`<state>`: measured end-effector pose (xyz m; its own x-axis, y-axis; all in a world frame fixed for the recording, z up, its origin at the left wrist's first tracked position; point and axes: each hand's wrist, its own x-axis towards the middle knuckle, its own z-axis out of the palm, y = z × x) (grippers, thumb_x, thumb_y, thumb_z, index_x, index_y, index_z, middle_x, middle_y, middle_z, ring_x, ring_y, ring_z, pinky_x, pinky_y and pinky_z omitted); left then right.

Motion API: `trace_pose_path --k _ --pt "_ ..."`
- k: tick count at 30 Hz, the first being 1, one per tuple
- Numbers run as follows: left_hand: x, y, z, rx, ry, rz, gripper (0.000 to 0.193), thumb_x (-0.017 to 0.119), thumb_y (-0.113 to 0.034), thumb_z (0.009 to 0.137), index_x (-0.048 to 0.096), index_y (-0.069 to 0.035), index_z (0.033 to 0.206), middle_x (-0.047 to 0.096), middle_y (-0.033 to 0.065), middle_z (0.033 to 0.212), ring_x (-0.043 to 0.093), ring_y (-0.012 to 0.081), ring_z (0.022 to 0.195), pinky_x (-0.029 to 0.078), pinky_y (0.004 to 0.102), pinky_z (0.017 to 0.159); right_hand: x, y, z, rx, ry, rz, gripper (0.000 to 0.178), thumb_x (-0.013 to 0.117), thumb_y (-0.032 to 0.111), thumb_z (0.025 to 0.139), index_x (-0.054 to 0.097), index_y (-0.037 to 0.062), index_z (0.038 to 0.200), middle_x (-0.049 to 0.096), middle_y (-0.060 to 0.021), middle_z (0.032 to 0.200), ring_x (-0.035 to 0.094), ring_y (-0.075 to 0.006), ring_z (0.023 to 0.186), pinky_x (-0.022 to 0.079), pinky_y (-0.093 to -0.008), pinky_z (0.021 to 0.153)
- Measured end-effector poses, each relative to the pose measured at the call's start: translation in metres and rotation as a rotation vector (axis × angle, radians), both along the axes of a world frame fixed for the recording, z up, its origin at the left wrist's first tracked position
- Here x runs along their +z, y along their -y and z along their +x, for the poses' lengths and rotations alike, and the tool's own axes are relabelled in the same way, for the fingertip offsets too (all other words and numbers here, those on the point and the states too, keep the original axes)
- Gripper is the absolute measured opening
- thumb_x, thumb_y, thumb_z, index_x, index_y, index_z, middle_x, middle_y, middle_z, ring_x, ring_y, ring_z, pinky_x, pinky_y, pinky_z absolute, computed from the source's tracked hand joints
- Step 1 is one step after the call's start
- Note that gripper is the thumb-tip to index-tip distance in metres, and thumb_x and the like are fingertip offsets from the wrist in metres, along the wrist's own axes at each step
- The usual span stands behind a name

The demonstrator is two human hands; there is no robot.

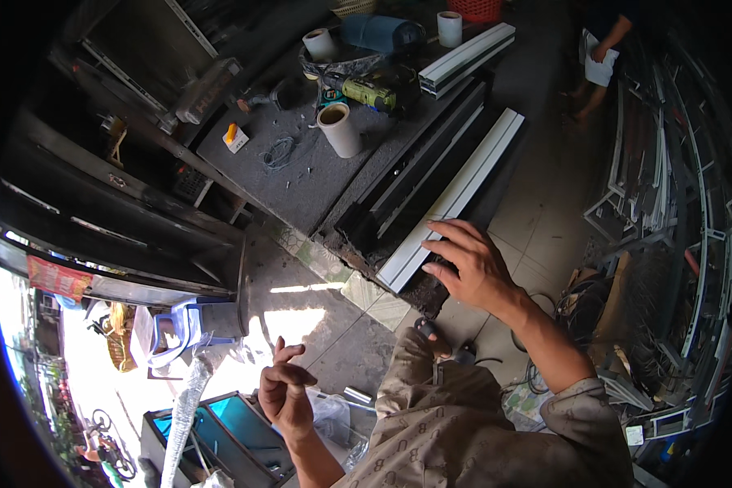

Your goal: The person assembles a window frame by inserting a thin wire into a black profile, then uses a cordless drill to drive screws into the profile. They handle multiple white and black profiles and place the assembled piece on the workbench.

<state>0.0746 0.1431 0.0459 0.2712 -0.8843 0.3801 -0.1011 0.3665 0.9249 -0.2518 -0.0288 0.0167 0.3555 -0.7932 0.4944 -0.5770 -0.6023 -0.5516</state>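
Note:
A long white metal profile [465,187] with a dark groove lies slantwise along the right side of the workbench [236,175]. My right hand [476,268] rests on its near part, fingers spread and fingertips touching the top; they do not wrap around it. Lower left, apart from the bench, my left hand [285,397] is raised with bent fingers. Its thumb and a finger come together in a pinch; anything small between them cannot be made out. Dark metal rails [423,154] lie beside the white profile.
On the bench are a green power drill [364,91], a white roll [339,130], thin wire [279,153] and more white profiles [468,58]. Metal frames [638,171] lean at the right, with a person [602,57] standing behind. A blue plastic chair [179,329] stands at left.

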Motion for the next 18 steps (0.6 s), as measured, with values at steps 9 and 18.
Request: trace_pose_path --k 9,18 --pt "0.028 0.103 -0.038 -1.093 -0.369 0.491 0.046 0.081 0.005 0.099 0.050 -0.001 0.132 0.076 0.0126 0.093 0.073 0.0144 0.086 0.053 0.0274 0.071 0.091 -0.146 0.037 -0.056 0.497 0.386 0.052 0.093 0.003 0.088 0.073 -0.0002 0.136 0.080 -0.0124 0.128 0.078 -0.0226 0.114 0.062 -0.0358 0.099" --pt "0.017 0.153 -0.023 -1.544 -0.300 0.568 0.045 0.077 0.002 0.103 0.054 -0.002 0.142 0.072 0.0045 0.091 0.059 0.0068 0.070 0.045 0.0241 0.059 0.090 -0.180 0.121 -0.536 0.448 0.223 0.040 0.087 0.000 0.093 0.075 0.0036 0.130 0.084 -0.0115 0.107 0.083 -0.0239 0.101 0.065 -0.0363 0.087"
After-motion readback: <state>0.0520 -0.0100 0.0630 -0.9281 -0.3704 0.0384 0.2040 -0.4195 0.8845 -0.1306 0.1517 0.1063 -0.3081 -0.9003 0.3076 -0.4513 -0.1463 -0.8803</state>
